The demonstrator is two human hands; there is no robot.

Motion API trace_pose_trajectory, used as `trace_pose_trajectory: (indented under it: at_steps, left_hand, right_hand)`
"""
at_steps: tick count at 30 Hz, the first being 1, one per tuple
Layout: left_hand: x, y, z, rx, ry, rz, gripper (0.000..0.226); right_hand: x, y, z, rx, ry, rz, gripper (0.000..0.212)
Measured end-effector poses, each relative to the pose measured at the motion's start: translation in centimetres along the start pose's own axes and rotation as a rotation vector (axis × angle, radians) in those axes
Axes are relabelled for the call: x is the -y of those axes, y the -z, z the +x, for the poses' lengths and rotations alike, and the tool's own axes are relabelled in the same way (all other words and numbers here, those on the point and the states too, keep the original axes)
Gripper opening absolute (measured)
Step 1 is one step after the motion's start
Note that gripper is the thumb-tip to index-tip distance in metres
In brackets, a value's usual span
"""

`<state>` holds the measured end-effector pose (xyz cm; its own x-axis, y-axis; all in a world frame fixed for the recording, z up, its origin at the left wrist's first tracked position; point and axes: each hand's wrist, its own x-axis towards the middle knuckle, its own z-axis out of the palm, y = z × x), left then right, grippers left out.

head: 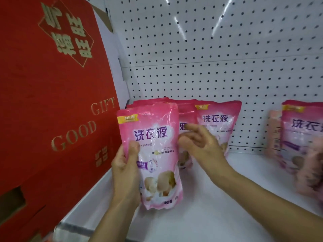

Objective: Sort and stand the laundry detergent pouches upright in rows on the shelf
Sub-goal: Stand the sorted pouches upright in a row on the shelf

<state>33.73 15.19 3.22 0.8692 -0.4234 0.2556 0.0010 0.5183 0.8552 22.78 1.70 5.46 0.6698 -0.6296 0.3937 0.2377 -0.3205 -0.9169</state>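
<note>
One pink pouch [153, 154] upright near the white shelf's [201, 215] front edge, gripped at its side by the left hand [125, 169], thumb across the front. Right hand [201, 142] just beside it, fingers loosely spread, holding nothing. More pouches [216, 123] standing behind, against the pegboard [209, 49]. Red gift box [52, 102] at left.

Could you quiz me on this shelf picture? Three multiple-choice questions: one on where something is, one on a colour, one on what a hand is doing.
1. Where is the red gift box?
A. left of the pouches
B. right of them
C. behind the pegboard

2. What colour is the front pouch?
A. green
B. pink
C. blue

3. What is the left hand doing?
A. hanging idle
B. pressing the shelf
C. gripping the front pouch

Answers: 1 A, it fills the left side; 2 B, pink with purple lettering; 3 C, its thumb lies across the pouch's front.
</note>
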Motion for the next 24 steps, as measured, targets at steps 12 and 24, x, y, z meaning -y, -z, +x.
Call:
trace_pose_trajectory:
  at_steps: [12,24]
  left_hand:
    - [2.9,-4.1,4.8,0.330,-0.496,0.752,0.067]
    - [6.4,-3.1,9.4,0.473,-0.985,1.626,0.117]
  right_hand:
    - [-3.4,5.8,-3.5,-0.279,-0.162,-0.010,0.030]
    - [-5.7,7.7,2.3,-0.395,-0.205,-0.071,0.033]
